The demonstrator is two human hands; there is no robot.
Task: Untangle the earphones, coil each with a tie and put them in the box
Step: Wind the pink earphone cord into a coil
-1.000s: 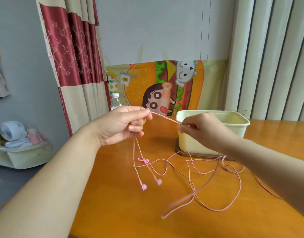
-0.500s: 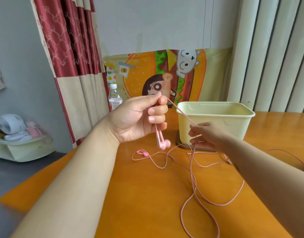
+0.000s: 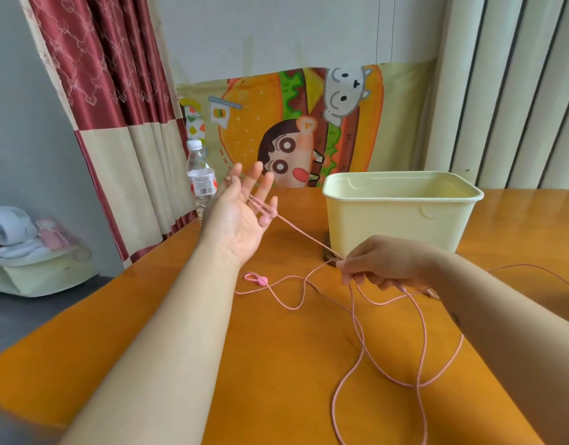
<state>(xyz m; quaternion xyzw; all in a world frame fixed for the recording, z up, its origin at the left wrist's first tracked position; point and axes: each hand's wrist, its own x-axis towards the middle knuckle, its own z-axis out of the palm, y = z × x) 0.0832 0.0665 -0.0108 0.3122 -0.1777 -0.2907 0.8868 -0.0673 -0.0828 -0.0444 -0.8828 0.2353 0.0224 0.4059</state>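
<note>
earphone cord [image 3: 305, 236]: pulled taut, running diagonally from upper-left down to lower-right
left hand [image 3: 241, 220]: fingers spread straight, cord looped over them
right hand [image 3: 382, 261]: pinching it tight, near the box [image 3: 395, 220]

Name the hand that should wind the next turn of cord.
Right, probably. The right hand pinches the pink cord, taut to the left hand, which is spread open with cord across its fingers. The slack lies on the table below the right hand.
</note>
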